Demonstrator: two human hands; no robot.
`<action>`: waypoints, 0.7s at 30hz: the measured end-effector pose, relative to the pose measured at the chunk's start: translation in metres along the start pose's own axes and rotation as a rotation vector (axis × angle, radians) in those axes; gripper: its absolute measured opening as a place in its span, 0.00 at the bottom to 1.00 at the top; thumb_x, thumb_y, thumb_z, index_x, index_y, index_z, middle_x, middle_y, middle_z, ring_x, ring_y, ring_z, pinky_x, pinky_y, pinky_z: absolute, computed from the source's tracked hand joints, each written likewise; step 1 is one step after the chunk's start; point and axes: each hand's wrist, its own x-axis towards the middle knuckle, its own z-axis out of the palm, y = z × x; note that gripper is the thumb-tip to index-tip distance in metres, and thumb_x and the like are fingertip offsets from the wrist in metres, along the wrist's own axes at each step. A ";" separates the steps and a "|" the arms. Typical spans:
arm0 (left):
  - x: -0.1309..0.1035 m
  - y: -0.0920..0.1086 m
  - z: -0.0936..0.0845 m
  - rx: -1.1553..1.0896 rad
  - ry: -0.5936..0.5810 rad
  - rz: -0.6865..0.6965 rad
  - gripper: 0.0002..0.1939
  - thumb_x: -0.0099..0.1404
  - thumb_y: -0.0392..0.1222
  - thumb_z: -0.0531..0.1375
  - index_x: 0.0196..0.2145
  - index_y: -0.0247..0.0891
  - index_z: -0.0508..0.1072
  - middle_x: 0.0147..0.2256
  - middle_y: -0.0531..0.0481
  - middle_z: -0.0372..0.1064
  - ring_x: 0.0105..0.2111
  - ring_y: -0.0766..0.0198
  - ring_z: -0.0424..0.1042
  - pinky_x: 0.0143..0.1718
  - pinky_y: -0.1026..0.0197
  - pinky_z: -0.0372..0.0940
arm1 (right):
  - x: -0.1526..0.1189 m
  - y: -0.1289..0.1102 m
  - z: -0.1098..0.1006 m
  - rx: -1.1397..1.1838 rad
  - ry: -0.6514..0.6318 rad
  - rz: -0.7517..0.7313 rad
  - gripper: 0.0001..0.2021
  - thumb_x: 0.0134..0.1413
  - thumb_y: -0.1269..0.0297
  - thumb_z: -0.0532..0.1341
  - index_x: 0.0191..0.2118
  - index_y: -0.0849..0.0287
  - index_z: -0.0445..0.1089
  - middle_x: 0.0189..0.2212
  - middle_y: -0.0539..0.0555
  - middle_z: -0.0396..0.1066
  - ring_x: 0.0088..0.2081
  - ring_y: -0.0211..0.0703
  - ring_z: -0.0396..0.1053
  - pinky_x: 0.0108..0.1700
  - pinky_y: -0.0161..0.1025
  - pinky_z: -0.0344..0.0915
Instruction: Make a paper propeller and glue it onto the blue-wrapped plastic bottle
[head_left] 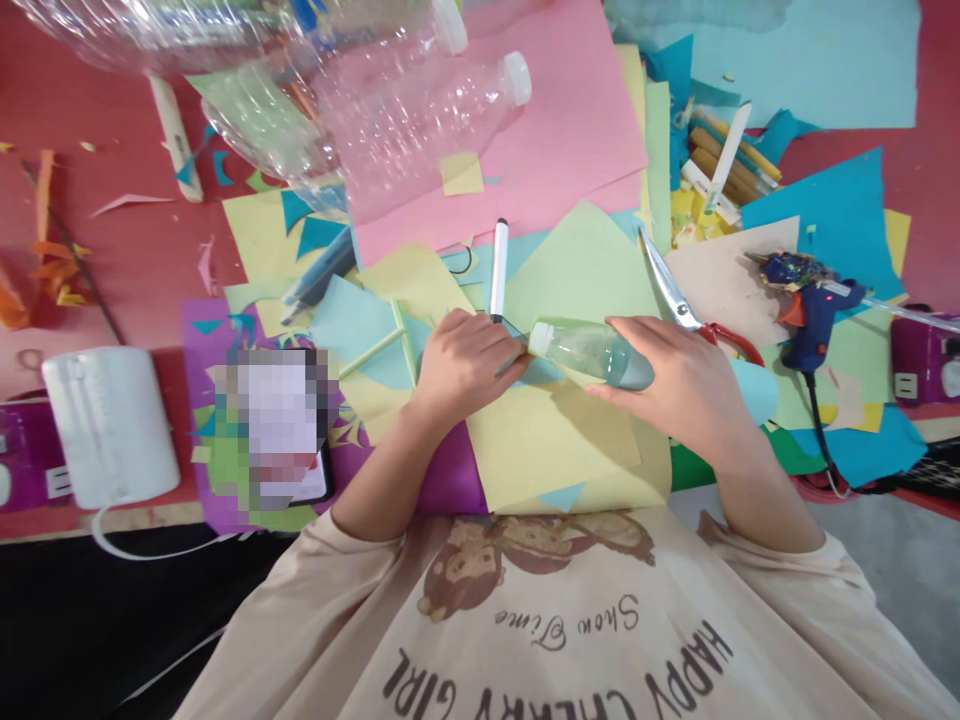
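A small clear bottle with a white cap (581, 348) lies on its side over the coloured paper, cap pointing left. My right hand (671, 385) is wrapped round its base end. Just left of the cap is my left hand (472, 365), its fingers curled together over the paper; what they hold, if anything, is hidden. Above my left hand a white marker with a black end (499, 270) lies on the sheets. Yellow paper (562, 440) spreads below both hands.
Large plastic bottles (420, 120) lie at the upper left on pink paper. Open scissors (686, 305) and a blue glue gun (814, 320) lie at right. A phone (311, 480) and a white case (111, 425) are at left. Pens (727, 160) lie upper right.
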 end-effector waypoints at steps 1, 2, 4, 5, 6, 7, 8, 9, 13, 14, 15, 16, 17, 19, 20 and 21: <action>0.000 0.000 0.000 -0.017 -0.012 -0.011 0.12 0.65 0.39 0.57 0.23 0.40 0.67 0.20 0.54 0.67 0.24 0.65 0.64 0.28 0.58 0.55 | 0.000 0.000 0.000 0.001 -0.001 0.000 0.24 0.56 0.50 0.61 0.52 0.61 0.67 0.46 0.62 0.75 0.45 0.53 0.73 0.40 0.45 0.68; 0.000 0.000 0.001 -0.028 -0.022 -0.017 0.12 0.65 0.39 0.57 0.23 0.40 0.67 0.20 0.54 0.66 0.24 0.65 0.64 0.28 0.58 0.55 | 0.000 0.000 0.000 0.001 -0.002 -0.001 0.24 0.56 0.50 0.61 0.52 0.61 0.67 0.46 0.62 0.75 0.45 0.53 0.73 0.40 0.45 0.68; 0.000 0.000 0.002 -0.031 -0.035 -0.018 0.13 0.65 0.38 0.57 0.23 0.40 0.67 0.20 0.54 0.67 0.23 0.65 0.65 0.28 0.58 0.56 | 0.000 0.000 0.001 0.001 0.003 -0.003 0.24 0.56 0.49 0.61 0.51 0.61 0.67 0.46 0.62 0.75 0.45 0.54 0.73 0.40 0.45 0.68; 0.000 0.000 0.002 -0.028 -0.037 -0.018 0.13 0.66 0.38 0.56 0.22 0.40 0.67 0.20 0.54 0.67 0.23 0.65 0.65 0.28 0.59 0.57 | 0.000 0.000 0.001 0.001 0.008 -0.003 0.24 0.56 0.49 0.61 0.51 0.61 0.67 0.46 0.62 0.75 0.45 0.54 0.73 0.40 0.45 0.68; 0.000 0.000 0.002 -0.028 -0.039 -0.020 0.13 0.66 0.37 0.56 0.22 0.40 0.67 0.20 0.54 0.66 0.22 0.66 0.64 0.28 0.59 0.57 | 0.000 0.000 0.001 0.001 0.011 -0.004 0.24 0.55 0.49 0.61 0.51 0.61 0.68 0.46 0.62 0.75 0.45 0.54 0.73 0.40 0.45 0.68; 0.000 0.000 0.002 -0.034 -0.042 -0.027 0.14 0.65 0.37 0.56 0.22 0.40 0.66 0.19 0.54 0.66 0.22 0.66 0.64 0.27 0.59 0.57 | 0.000 0.000 0.001 0.002 0.014 -0.004 0.24 0.55 0.49 0.61 0.51 0.61 0.68 0.46 0.62 0.75 0.45 0.54 0.73 0.40 0.45 0.68; 0.001 0.001 0.001 -0.049 -0.046 -0.039 0.13 0.65 0.37 0.56 0.22 0.40 0.66 0.19 0.54 0.66 0.22 0.65 0.64 0.27 0.59 0.57 | -0.001 0.000 0.001 0.004 0.015 -0.006 0.24 0.55 0.49 0.61 0.51 0.61 0.68 0.46 0.62 0.75 0.45 0.54 0.73 0.40 0.45 0.69; 0.001 0.001 -0.001 -0.077 -0.052 -0.054 0.12 0.64 0.37 0.56 0.22 0.40 0.66 0.20 0.54 0.66 0.23 0.65 0.64 0.27 0.59 0.57 | -0.001 0.000 0.000 0.006 0.016 -0.009 0.24 0.55 0.49 0.62 0.51 0.61 0.68 0.46 0.62 0.75 0.45 0.54 0.74 0.40 0.45 0.69; 0.003 0.005 -0.010 -0.365 -0.043 -0.196 0.05 0.60 0.35 0.54 0.28 0.39 0.68 0.23 0.52 0.68 0.25 0.64 0.66 0.30 0.57 0.62 | -0.006 0.000 -0.004 0.015 0.035 -0.036 0.23 0.55 0.51 0.62 0.52 0.62 0.68 0.47 0.62 0.75 0.45 0.54 0.74 0.41 0.46 0.70; 0.003 0.006 -0.011 -0.476 -0.025 -0.275 0.05 0.60 0.35 0.54 0.29 0.39 0.69 0.24 0.52 0.69 0.26 0.64 0.67 0.31 0.58 0.63 | -0.007 -0.001 -0.005 0.023 0.034 -0.046 0.23 0.55 0.52 0.62 0.52 0.62 0.67 0.47 0.62 0.75 0.46 0.54 0.74 0.41 0.46 0.70; 0.003 0.007 -0.012 -0.591 -0.002 -0.356 0.04 0.62 0.36 0.55 0.30 0.39 0.69 0.25 0.52 0.69 0.26 0.65 0.68 0.31 0.59 0.64 | -0.009 -0.001 -0.007 0.032 0.034 -0.057 0.23 0.55 0.52 0.63 0.52 0.63 0.67 0.47 0.62 0.75 0.46 0.54 0.74 0.42 0.47 0.70; 0.003 0.008 -0.012 -0.702 0.019 -0.433 0.04 0.63 0.38 0.56 0.30 0.39 0.69 0.26 0.52 0.70 0.27 0.66 0.69 0.30 0.61 0.65 | -0.011 -0.002 -0.008 0.043 0.031 -0.067 0.23 0.55 0.52 0.63 0.52 0.63 0.67 0.47 0.62 0.75 0.46 0.54 0.74 0.42 0.47 0.70; 0.003 0.009 -0.011 -0.804 0.034 -0.495 0.04 0.63 0.40 0.58 0.31 0.39 0.69 0.27 0.52 0.70 0.27 0.67 0.70 0.30 0.62 0.66 | -0.012 -0.002 -0.008 0.053 0.029 -0.075 0.23 0.55 0.52 0.63 0.52 0.62 0.67 0.47 0.62 0.75 0.46 0.54 0.74 0.43 0.47 0.70; 0.003 0.011 -0.008 -0.972 0.034 -0.575 0.09 0.62 0.46 0.62 0.32 0.38 0.70 0.27 0.52 0.70 0.28 0.68 0.71 0.29 0.64 0.67 | -0.014 -0.003 -0.009 0.065 0.032 -0.088 0.23 0.56 0.53 0.62 0.52 0.62 0.67 0.47 0.61 0.75 0.46 0.53 0.73 0.44 0.48 0.71; 0.003 0.011 -0.007 -1.033 0.023 -0.607 0.11 0.62 0.49 0.63 0.32 0.38 0.70 0.28 0.51 0.71 0.28 0.68 0.71 0.29 0.64 0.67 | -0.015 -0.003 -0.010 0.068 0.033 -0.096 0.22 0.56 0.53 0.62 0.53 0.61 0.67 0.47 0.61 0.75 0.47 0.53 0.73 0.45 0.48 0.71; 0.003 0.012 -0.005 -1.077 0.010 -0.636 0.13 0.61 0.51 0.63 0.32 0.38 0.71 0.28 0.51 0.71 0.28 0.67 0.72 0.29 0.64 0.68 | -0.016 -0.004 -0.010 0.071 0.034 -0.104 0.22 0.57 0.53 0.62 0.53 0.61 0.67 0.47 0.60 0.75 0.47 0.53 0.73 0.46 0.48 0.71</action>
